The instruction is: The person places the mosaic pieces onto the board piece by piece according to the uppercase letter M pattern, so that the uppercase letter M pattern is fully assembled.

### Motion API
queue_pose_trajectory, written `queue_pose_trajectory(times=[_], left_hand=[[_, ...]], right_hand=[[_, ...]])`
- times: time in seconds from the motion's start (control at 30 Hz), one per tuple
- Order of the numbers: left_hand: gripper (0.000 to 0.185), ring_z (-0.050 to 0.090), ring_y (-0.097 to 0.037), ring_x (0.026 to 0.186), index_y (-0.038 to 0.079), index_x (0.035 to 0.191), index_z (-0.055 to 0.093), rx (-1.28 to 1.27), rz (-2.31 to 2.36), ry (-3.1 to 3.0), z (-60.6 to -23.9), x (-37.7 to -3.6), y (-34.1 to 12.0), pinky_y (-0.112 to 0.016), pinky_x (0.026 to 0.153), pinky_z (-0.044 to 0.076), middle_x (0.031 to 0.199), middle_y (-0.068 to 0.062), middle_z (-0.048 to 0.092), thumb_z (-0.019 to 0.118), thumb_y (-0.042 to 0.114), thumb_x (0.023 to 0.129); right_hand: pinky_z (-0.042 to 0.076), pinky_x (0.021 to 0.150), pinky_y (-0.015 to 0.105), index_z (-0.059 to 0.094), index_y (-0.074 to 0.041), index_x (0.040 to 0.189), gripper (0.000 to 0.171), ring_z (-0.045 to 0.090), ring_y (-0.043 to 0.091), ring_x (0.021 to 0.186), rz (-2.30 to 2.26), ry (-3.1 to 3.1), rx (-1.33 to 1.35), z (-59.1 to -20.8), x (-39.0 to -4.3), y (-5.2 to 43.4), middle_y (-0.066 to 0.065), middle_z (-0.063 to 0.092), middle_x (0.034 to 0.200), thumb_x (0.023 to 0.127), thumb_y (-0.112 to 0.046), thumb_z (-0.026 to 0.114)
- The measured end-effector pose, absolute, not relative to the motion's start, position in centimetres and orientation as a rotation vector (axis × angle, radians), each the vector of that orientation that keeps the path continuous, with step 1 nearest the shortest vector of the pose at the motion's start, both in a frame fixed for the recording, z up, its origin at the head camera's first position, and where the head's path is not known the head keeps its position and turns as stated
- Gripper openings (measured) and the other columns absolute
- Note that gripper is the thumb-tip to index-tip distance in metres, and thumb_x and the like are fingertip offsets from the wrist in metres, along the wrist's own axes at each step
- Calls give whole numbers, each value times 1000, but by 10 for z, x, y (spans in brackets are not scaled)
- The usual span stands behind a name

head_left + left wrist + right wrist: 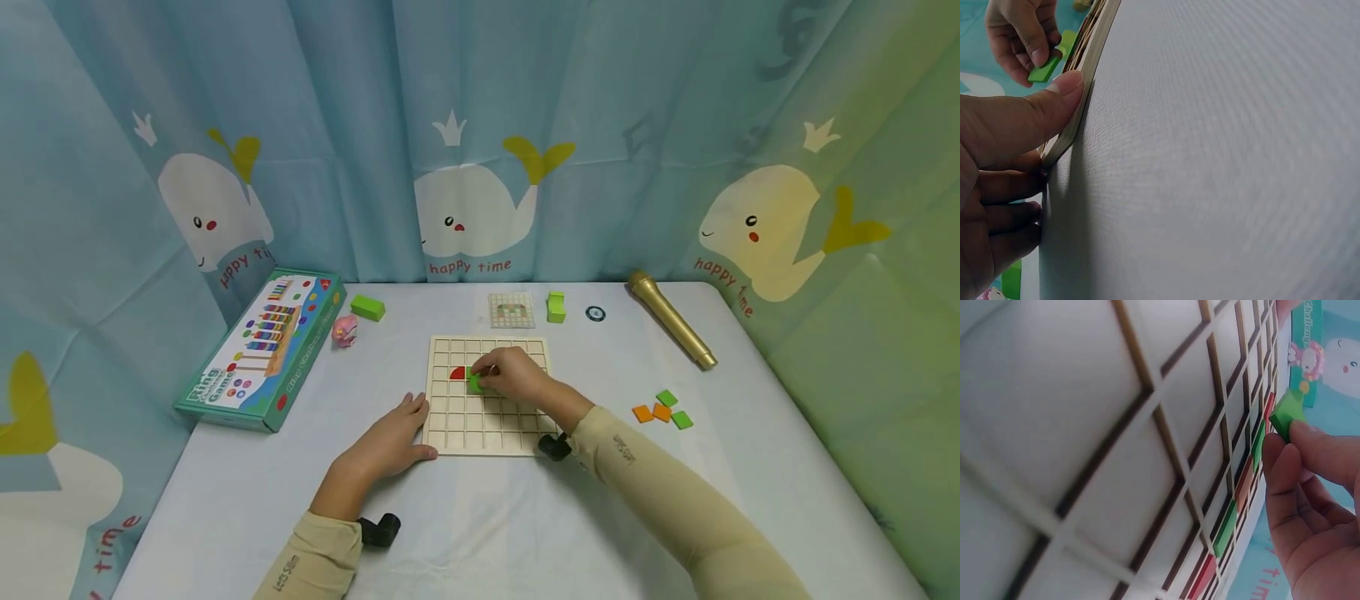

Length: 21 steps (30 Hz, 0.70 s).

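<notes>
A pale wooden grid board (450, 429) lies on the white table. My left hand (386, 442) rests at its near left corner, fingers along the left side and thumb against the near edge. Over the board, my right hand (513, 375) pinches a green square tile (1288, 414) between thumb and fingertips. A red rounded piece (457, 373) sits in a cell just left of that tile. In the right wrist view, a row of pieces in the grid includes a green one (1225, 530), an orange one (1244, 486) and a red one (1202, 576); the right hand hides most of them from above.
Loose green and orange tiles (662, 412) lie right of the board. Behind it are a patterned card (512, 310), a green block (556, 307) and a round disc (596, 313). A gold microphone (672, 321) lies far right. At left are a game box (262, 350), pink figurine (345, 331) and another green block (367, 307).
</notes>
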State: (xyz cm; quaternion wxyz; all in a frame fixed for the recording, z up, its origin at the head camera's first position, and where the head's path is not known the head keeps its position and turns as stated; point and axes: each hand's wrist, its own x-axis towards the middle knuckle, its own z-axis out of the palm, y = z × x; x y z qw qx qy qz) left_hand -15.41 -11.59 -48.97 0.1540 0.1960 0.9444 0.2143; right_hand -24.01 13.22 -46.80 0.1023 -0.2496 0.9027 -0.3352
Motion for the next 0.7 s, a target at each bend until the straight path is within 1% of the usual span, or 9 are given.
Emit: queue_pose_trajectory(times=[0.17,0.37,0.47,0.6,0.7], left_hand=[[84,23,-37,150,-6,151,39,575,614,2706,-489,-154,-116,-47,117,28,160,-19,31,77,35,89],[84,22,-35,150,-5,152,38,567,604,2702,-488,-154,-115,-47,118,28,161,-18,30,77,36,89],[84,23,-37,150,-6,151,39,576,606,2706,-487,-154,-116,-48,118,28,160,-19,31,77,35,89],[83,23,-37,150,-7,150,39,579,603,2706,-488,-154,-116,-48,117,28,160,-20,31,77,35,89],[84,23,-37,150,-7,151,39,573,615,2699,-488,-154,-116,-48,118,28,160,-20,31,77,35,89]], right_hand=[[55,79,29,77,-6,111,19,67,14,92,-983,2670,-726,-470,-240,124,2,74,104,91,-5,74],[55,79,28,77,-6,111,19,66,11,91,-941,2670,-774,-473,-241,115,2,74,107,93,-7,73],[55,80,29,78,-7,110,18,66,11,91,-937,2662,-792,-472,-242,111,2,74,108,93,-7,73],[55,83,30,78,-9,109,17,67,13,97,-935,2648,-771,-473,-243,107,1,74,110,93,-7,73],[55,87,32,78,-10,110,18,67,16,104,-912,2656,-760,-474,-243,104,1,74,111,93,-7,72]])
